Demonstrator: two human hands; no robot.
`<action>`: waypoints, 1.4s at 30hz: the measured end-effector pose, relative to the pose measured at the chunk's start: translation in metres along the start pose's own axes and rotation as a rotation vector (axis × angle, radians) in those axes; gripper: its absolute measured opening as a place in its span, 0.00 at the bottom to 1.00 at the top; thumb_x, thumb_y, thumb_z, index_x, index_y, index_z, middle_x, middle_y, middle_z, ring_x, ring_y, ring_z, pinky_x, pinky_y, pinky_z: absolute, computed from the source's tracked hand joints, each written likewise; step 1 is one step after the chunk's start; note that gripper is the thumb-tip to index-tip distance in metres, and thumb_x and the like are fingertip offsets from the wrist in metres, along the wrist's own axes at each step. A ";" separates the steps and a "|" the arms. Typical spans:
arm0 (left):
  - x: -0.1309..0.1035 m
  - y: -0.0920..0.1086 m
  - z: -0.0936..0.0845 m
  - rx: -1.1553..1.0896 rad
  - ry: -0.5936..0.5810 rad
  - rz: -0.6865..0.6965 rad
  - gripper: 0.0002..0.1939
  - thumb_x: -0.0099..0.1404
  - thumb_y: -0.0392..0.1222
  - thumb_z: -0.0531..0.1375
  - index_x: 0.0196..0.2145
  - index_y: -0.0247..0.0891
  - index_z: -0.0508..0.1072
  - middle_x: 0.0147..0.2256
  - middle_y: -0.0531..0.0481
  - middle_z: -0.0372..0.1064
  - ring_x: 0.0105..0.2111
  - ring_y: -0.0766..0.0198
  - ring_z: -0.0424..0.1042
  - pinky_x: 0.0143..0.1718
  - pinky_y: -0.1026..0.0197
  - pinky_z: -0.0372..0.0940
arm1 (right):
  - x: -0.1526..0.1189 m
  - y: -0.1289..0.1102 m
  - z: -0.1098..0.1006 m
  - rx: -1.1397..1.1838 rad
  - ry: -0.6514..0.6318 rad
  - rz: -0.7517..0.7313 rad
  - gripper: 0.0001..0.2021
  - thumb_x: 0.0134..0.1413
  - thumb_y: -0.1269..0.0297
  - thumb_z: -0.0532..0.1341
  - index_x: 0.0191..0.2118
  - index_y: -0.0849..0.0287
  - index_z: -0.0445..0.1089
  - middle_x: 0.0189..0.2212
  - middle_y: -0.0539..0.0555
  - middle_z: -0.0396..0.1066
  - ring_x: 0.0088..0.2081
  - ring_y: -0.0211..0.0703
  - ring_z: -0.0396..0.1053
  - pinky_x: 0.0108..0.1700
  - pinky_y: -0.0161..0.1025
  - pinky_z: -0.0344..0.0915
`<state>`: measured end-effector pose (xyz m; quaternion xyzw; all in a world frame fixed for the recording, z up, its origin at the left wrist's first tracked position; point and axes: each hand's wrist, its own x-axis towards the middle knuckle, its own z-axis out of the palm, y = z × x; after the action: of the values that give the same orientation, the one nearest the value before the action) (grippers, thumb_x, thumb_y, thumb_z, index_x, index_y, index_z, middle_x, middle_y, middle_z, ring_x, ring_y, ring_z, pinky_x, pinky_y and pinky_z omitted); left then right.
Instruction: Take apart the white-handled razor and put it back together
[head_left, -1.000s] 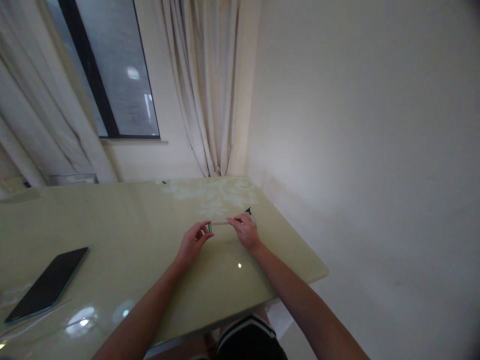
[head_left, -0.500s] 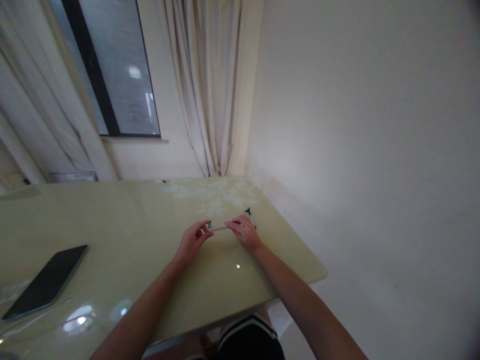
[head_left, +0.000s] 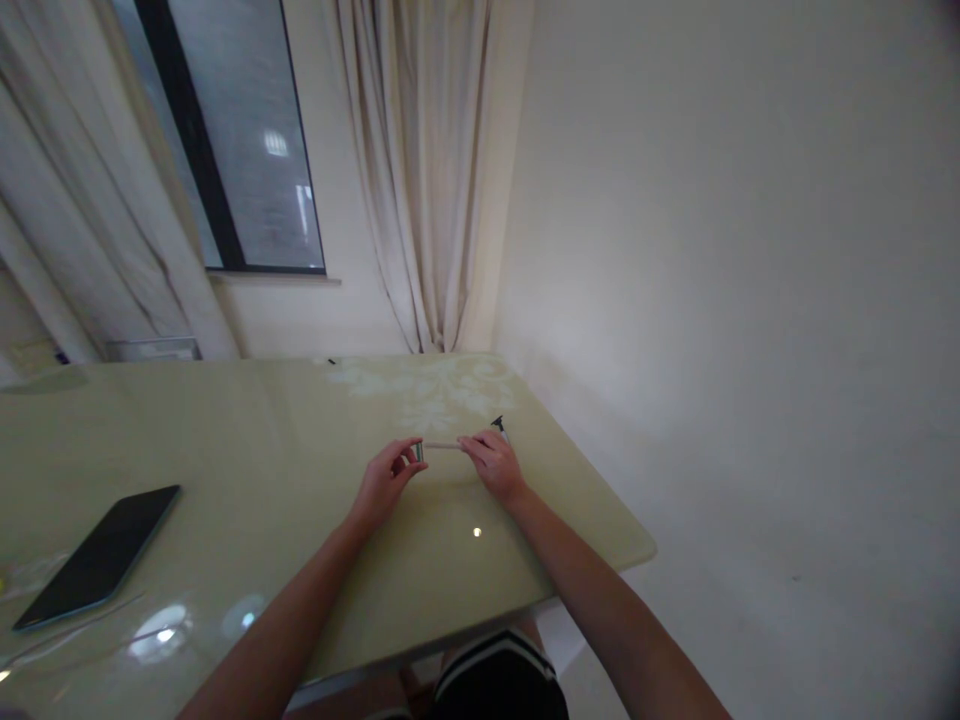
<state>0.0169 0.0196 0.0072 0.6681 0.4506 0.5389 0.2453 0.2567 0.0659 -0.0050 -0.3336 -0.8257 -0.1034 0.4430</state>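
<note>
My left hand (head_left: 386, 478) pinches a small, narrow piece (head_left: 420, 453) upright between thumb and fingertips. It has a pale, greenish-silver side, but its kind is too small to make out. In the fingers of my right hand (head_left: 495, 466) is a thin whitish stick (head_left: 444, 446), held nearly level. Its left end points at the small piece; whether the two touch, I cannot tell. Just beyond my right hand lies a T-shaped razor (head_left: 500, 428) with a black head, its handle partly hidden by the hand. Both hands are above the glossy table (head_left: 420, 560).
A dark tablet (head_left: 101, 555) lies on the table at the left. Close to the far edge is a tiny black object (head_left: 331, 361). A white wall (head_left: 712, 300) runs along the right, with curtains (head_left: 420, 180) and a window (head_left: 247, 130) behind the table.
The stick has swung from slanting to nearly level, and my right hand has moved slightly right. The small piece in my left hand now shows more of its pale side.
</note>
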 end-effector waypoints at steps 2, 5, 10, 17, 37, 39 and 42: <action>0.000 0.000 0.001 -0.006 -0.007 -0.008 0.20 0.61 0.50 0.66 0.48 0.40 0.77 0.30 0.55 0.69 0.23 0.68 0.62 0.27 0.64 0.60 | 0.000 -0.001 0.000 0.018 -0.043 -0.048 0.13 0.71 0.62 0.58 0.49 0.52 0.81 0.33 0.55 0.74 0.37 0.43 0.68 0.42 0.38 0.66; -0.001 -0.002 0.001 0.002 -0.013 -0.010 0.19 0.61 0.50 0.66 0.48 0.40 0.77 0.30 0.55 0.69 0.24 0.68 0.62 0.27 0.64 0.60 | 0.001 -0.002 0.000 -0.010 -0.058 -0.067 0.13 0.71 0.62 0.58 0.51 0.51 0.80 0.33 0.55 0.74 0.36 0.43 0.67 0.42 0.38 0.65; -0.001 -0.004 0.000 -0.007 -0.003 -0.008 0.20 0.61 0.50 0.66 0.49 0.41 0.77 0.30 0.54 0.70 0.24 0.68 0.62 0.27 0.64 0.60 | 0.000 -0.001 0.001 0.007 -0.013 -0.005 0.12 0.70 0.64 0.59 0.50 0.51 0.81 0.33 0.55 0.73 0.37 0.43 0.67 0.41 0.38 0.65; 0.000 -0.001 -0.002 0.010 0.033 -0.010 0.20 0.61 0.50 0.66 0.49 0.40 0.77 0.30 0.55 0.69 0.23 0.69 0.61 0.26 0.65 0.60 | 0.002 0.011 -0.002 -0.003 0.080 0.108 0.13 0.71 0.62 0.58 0.49 0.51 0.81 0.33 0.56 0.73 0.38 0.44 0.68 0.43 0.38 0.67; 0.069 -0.016 0.108 0.439 -0.225 -0.055 0.15 0.59 0.46 0.67 0.44 0.40 0.79 0.39 0.46 0.74 0.37 0.58 0.72 0.41 0.57 0.65 | -0.026 0.084 -0.017 -0.101 0.201 0.860 0.13 0.60 0.66 0.58 0.31 0.62 0.80 0.28 0.61 0.75 0.31 0.48 0.71 0.36 0.40 0.63; 0.074 -0.018 0.117 0.493 -0.217 -0.106 0.16 0.60 0.46 0.66 0.46 0.42 0.80 0.40 0.43 0.75 0.43 0.51 0.73 0.45 0.53 0.63 | -0.030 0.086 -0.015 -0.137 0.185 0.827 0.12 0.60 0.67 0.59 0.34 0.62 0.81 0.30 0.62 0.75 0.32 0.49 0.71 0.36 0.40 0.63; 0.077 -0.019 0.122 0.554 -0.221 -0.167 0.19 0.61 0.50 0.65 0.49 0.43 0.80 0.44 0.40 0.75 0.49 0.43 0.71 0.49 0.46 0.61 | -0.036 0.090 -0.012 -0.170 0.185 0.778 0.11 0.62 0.67 0.60 0.34 0.60 0.81 0.30 0.61 0.74 0.32 0.47 0.70 0.36 0.40 0.63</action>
<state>0.1259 0.1146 -0.0063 0.7247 0.6043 0.2976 0.1449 0.3362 0.1122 -0.0377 -0.6457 -0.5832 -0.0253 0.4922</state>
